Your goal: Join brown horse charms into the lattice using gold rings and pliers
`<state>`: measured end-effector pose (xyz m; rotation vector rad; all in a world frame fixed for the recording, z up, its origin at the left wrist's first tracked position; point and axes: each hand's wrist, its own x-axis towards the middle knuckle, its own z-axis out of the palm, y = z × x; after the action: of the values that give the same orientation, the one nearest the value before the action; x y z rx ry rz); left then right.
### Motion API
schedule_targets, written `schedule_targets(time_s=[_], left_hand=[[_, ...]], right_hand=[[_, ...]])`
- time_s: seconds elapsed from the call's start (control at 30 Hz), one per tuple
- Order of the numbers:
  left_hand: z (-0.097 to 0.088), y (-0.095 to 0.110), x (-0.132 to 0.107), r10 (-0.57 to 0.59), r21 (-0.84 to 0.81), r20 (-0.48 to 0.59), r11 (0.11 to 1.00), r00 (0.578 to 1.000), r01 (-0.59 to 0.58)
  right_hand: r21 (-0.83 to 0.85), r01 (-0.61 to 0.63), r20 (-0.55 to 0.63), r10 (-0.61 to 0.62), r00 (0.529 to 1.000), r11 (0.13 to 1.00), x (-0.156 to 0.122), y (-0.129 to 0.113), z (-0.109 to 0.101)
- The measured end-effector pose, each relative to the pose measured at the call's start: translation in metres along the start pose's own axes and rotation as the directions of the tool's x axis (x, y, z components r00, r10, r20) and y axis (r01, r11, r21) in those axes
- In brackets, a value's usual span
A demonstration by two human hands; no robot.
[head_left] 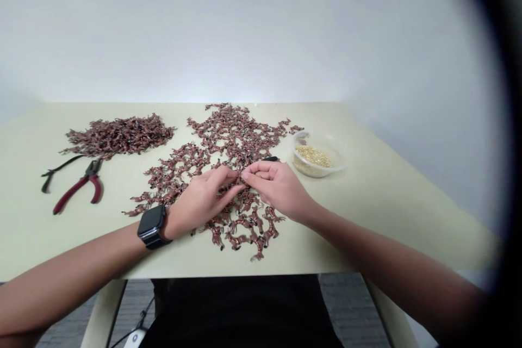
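My left hand [207, 190], with a black watch [151, 223] on its wrist, pinches what looks like a small brown animal charm [240, 175] over the middle of the table. Meeting it fingertip to fingertip is my right hand [281, 187], its thumb and index finger pressed together on something too small to make out. A black tip or handle [270, 159] shows just behind the right fingers; whether it is held or lying there I cannot tell. Under and around both hands spreads a loose layer of brown four-legged animal charms [232, 136], partly hidden by the hands.
A denser heap of the same charms [120, 136] lies at the back left. In front of it are red-handled pliers [81, 185] and a thin black tool [57, 171]. Right of my right hand stands a clear plastic tub [318, 155] holding small gold-coloured pieces [314, 156].
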<state>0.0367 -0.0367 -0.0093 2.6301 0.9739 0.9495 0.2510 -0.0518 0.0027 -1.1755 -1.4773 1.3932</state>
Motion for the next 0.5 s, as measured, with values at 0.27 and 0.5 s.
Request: schedule_targets(time_s=[0.27,0.5], left_hand=[[0.001,-0.007,0.001,0.193,0.155,0.02,0.969,0.981,-0.194],[-0.002,0.001,0.003,-0.144,-0.313,0.053,0.937,0.988,0.153]], right_hand=[[0.317,-0.259,0.265,0.177,0.948,0.912,0.01,0.002,-0.011],[0.025,0.034,0.1,-0.036,0.994,0.999,0.01,0.011,-0.011]])
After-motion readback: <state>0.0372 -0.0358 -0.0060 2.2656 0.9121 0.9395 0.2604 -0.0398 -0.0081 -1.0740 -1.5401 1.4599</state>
